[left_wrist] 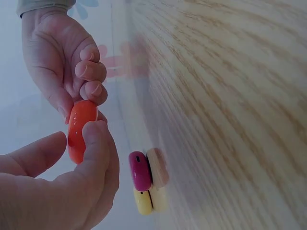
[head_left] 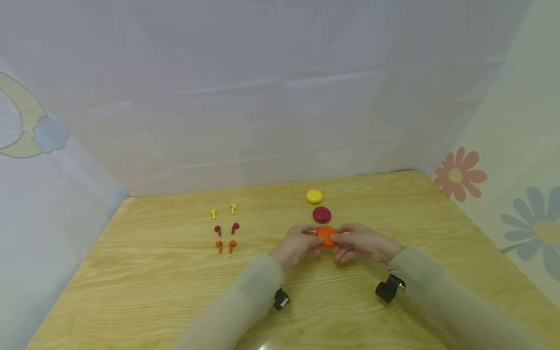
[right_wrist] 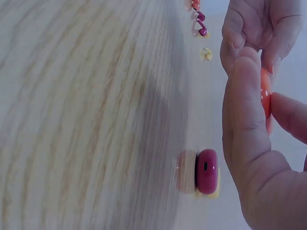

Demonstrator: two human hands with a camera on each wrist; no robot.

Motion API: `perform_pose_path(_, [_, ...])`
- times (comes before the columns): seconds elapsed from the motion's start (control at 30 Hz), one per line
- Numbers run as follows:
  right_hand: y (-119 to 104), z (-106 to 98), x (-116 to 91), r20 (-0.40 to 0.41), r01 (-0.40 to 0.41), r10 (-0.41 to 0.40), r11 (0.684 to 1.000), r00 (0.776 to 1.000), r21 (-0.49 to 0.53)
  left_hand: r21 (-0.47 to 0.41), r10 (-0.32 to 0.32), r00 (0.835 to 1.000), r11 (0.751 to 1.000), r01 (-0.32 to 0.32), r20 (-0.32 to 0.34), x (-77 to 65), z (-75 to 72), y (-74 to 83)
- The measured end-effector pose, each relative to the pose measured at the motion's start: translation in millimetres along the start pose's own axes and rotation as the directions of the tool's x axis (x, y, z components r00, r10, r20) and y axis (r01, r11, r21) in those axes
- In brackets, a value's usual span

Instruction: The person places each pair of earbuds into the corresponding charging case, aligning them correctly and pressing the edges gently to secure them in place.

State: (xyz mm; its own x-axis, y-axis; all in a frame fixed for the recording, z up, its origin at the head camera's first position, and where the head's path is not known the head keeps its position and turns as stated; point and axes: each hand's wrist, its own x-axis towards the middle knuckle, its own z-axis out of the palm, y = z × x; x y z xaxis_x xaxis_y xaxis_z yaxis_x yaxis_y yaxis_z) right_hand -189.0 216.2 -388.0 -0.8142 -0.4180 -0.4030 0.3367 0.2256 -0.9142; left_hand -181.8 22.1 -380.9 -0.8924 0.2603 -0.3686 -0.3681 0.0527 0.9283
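Watching remotely, I see the left hand (head_left: 297, 244) and right hand (head_left: 364, 241) angled inward above the bench (head_left: 166, 291), fingers pinching opposite sides of the orange case (head_left: 326, 236), near the magenta case (head_left: 322, 214); underneath, some fingertip contact seems hidden from me.

Orange case (head_left: 326, 236): edges partly covered by left hand (head_left: 301, 242) and right hand (head_left: 358, 241); mostly hidden, right wrist view. There, yellow case (head_left: 314, 196) nearly all behind magenta case (right_wrist: 207, 171), lower right; orange earbud (right_wrist: 195, 5) cut by top edge. Head view: sleeves (head_left: 238, 306) cut at bottom, moon (head_left: 28, 109) at left edge; earbud details too small.
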Motion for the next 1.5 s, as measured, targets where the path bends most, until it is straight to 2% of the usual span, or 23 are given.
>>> perform_pose_path(0.33, [-0.8,6.1,3.5,0.095,0.037,-0.045,0.996,0.994,0.083,-0.008,0.064,0.997,0.998,-0.064,0.037,-10.8,-11.7,-0.8])
perform_pose_path(0.57, [-3.8,8.2,4.6,0.169,0.039,-0.069,0.984,0.983,0.175,-0.038,0.037,0.997,0.999,-0.034,0.063,-15.0,-16.0,-4.3])
perform_pose_path(0.8, [-5.3,12.5,5.1,0.169,0.060,-0.096,0.977,0.981,0.207,-0.046,0.051,0.997,0.998,-0.049,0.056,-17.3,-12.8,-6.7])
perform_pose_path(1.17, [-8.5,25.8,4.1,0.170,0.074,-0.114,0.972,0.979,0.224,-0.071,0.078,0.997,0.994,-0.078,-0.006,-23.1,-15.5,-6.6])
perform_pose_path(1.37, [-9.4,29.6,4.2,0.167,0.099,-0.132,0.976,0.977,0.196,-0.044,0.106,0.994,0.993,-0.106,0.013,-26.4,-24.5,-6.9])
perform_pose_path(1.5, [-11.7,30.9,3.2,0.165,0.123,-0.150,0.979,0.975,0.162,0.006,0.111,0.993,0.994,-0.111,0.039,-29.7,-31.6,-5.3])
